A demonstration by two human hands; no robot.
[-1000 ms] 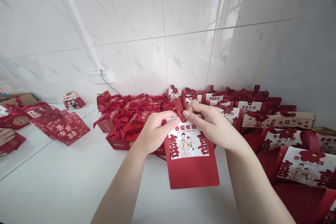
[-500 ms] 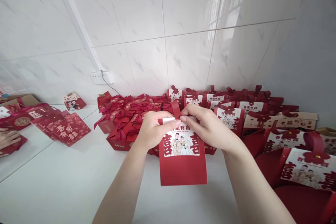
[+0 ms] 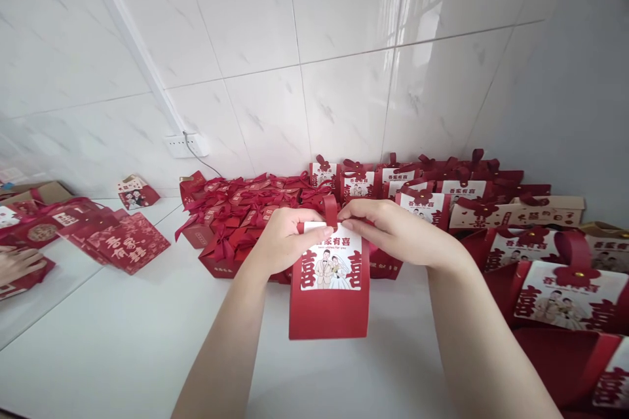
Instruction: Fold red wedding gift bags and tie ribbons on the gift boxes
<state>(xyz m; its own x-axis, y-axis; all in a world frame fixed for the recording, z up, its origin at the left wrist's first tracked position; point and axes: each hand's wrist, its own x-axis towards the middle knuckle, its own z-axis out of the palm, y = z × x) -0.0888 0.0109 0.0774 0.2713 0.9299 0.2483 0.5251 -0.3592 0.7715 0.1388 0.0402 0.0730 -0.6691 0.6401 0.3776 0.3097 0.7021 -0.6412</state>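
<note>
A red gift bag (image 3: 328,311) with a white label showing a wedding couple stands upright on the white table (image 3: 122,340) in front of me. My left hand (image 3: 282,242) pinches the bag's top left edge. My right hand (image 3: 393,229) pinches the top right, beside the red handle loop (image 3: 330,208). Both hands are closed on the bag's top.
A heap of small red ribbon-tied boxes (image 3: 236,222) lies behind the bag. Rows of finished red bags (image 3: 540,262) fill the right side along the wall. Flat red bags (image 3: 122,245) lie at left. Another person's hand (image 3: 17,262) shows at the left edge.
The bag has swung from tilted to upright and shifted slightly left and toward the table. Both hands stayed pinched on its top and came lower.
</note>
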